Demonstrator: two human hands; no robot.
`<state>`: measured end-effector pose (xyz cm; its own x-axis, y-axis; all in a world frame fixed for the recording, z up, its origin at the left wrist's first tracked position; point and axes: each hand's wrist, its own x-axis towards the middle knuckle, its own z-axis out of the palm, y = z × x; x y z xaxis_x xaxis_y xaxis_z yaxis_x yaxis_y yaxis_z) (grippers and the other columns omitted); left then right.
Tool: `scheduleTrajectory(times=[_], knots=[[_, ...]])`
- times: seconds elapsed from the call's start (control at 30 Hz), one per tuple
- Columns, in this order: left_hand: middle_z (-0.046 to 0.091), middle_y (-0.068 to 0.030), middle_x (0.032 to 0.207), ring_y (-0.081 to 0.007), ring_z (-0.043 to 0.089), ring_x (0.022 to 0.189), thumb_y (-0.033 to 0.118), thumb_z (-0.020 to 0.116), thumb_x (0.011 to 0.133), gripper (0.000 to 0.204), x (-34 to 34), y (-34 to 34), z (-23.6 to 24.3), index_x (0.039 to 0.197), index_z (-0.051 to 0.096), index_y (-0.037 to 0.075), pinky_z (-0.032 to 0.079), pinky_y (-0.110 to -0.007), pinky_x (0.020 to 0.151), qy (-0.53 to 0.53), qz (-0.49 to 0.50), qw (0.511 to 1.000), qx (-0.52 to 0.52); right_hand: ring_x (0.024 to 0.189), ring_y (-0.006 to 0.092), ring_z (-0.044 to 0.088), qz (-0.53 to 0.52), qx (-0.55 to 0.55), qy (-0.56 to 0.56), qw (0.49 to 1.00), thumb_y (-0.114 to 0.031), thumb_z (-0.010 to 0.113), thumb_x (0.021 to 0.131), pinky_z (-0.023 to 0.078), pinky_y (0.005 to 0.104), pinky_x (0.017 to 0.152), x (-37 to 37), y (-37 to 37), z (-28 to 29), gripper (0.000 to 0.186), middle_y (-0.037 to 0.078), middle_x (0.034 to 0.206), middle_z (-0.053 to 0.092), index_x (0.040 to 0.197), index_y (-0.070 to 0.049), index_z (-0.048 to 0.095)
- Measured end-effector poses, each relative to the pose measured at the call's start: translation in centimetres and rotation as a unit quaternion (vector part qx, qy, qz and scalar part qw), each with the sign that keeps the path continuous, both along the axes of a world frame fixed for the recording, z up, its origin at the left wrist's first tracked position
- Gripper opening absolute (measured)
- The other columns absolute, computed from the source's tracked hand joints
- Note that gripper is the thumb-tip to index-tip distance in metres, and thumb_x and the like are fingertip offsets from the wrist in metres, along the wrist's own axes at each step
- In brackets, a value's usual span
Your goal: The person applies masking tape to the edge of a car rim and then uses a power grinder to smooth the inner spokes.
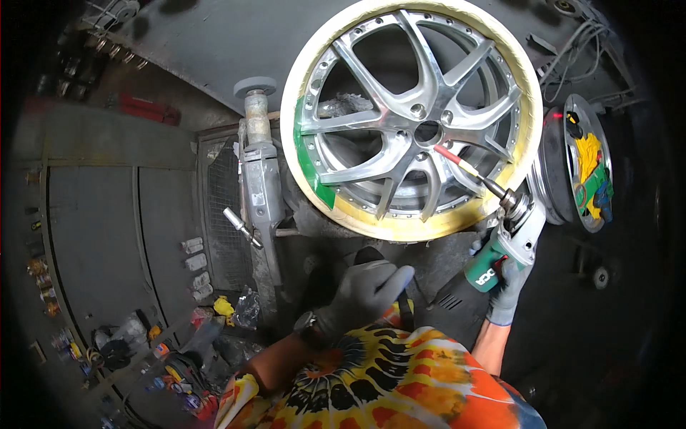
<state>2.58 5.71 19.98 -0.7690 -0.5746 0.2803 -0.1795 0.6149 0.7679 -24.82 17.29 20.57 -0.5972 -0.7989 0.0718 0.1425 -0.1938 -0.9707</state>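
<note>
My right hand [509, 286], in a grey work glove, grips a green power grinder [486, 273] with a silver head. A slim rod with a red end [450, 154] reaches from the tool's chuck [509, 200] toward the hub of an alloy wheel [386, 107]. Whether its tip touches the metal I cannot tell. Yellowish masking tape [400, 227] covers most of the rim, with a green strip [307, 161] at its left. My gloved left hand [368, 289] is closed in front of my body, below the wheel, by a dark strap [406, 313]; what it holds is hidden.
A grey metal stand [261, 182] with a round top rises left of the wheel. At right, another wheel [597, 207] holds yellow, green and blue cloths or gloves. Cables [582, 50] lie at the upper right. Cluttered shelves and bags [132, 332] fill the lower left.
</note>
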Motion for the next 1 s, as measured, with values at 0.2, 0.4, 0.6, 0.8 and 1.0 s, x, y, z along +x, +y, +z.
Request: scheduleTrajectory(times=[0.2,0.4,0.6,0.8,1.0], knots=[[0.070,-0.0180,0.087,-0.0363,0.071,0.075,0.002,0.063,0.103,0.008,-1.2,-2.8,2.9,0.110,0.064,0.000,0.055,-0.041,0.068,0.062,0.000,0.982,0.176,0.094,0.0308,0.074,-0.062,-0.024,-0.007,0.998,-0.048,0.080,0.092,0.065,0.0425,0.080,2.5,-0.1,1.5,0.085,0.018,0.123,0.068,0.150,0.005,0.048],[0.068,-0.0162,0.086,-0.0358,0.068,0.074,0.002,0.068,0.100,0.004,5.6,-4.9,1.9,0.100,0.067,-0.002,0.054,-0.040,0.069,0.159,-0.072,0.962,0.211,0.113,0.0304,0.065,-0.030,-0.113,-0.186,0.976,-0.054,0.062,0.103,0.057,0.0441,0.098,9.7,-0.8,-0.7,0.080,0.021,0.136,0.061,0.159,0.000,0.042],[0.066,-0.0114,0.085,-0.0286,0.065,0.073,0.012,0.072,0.101,0.014,12.0,-7.0,-1.0,0.099,0.066,-0.001,0.052,-0.036,0.068,0.091,-0.164,0.928,0.322,0.109,0.0322,0.070,-0.079,-0.063,-0.263,0.960,-0.060,0.063,0.101,0.061,0.0481,0.093,20.5,-0.6,-0.8,0.077,0.020,0.133,0.065,0.150,-0.002,0.052],[0.061,-0.0193,0.133,-0.0236,0.068,0.110,0.027,0.069,0.107,0.044,7.3,-8.2,-3.3,0.141,0.059,0.002,0.055,-0.034,0.095,0.094,-0.252,0.830,0.490,0.112,0.0267,0.072,-0.212,0.076,-0.145,0.963,-0.048,0.072,0.099,0.061,0.0431,0.096,25.3,-1.1,0.3,0.070,0.016,0.132,0.069,0.147,-0.001,0.054],[0.062,-0.0132,0.112,-0.0230,0.064,0.102,0.029,0.064,0.110,0.036,-1.0,-7.8,-2.9,0.136,0.064,0.005,0.051,-0.036,0.093,0.198,-0.303,0.856,0.369,0.122,0.0259,0.069,-0.248,0.084,-0.110,0.959,-0.043,0.066,0.104,0.056,0.0414,0.106,21.6,-2.8,0.9,0.063,0.016,0.136,0.069,0.148,0.000,0.055]])
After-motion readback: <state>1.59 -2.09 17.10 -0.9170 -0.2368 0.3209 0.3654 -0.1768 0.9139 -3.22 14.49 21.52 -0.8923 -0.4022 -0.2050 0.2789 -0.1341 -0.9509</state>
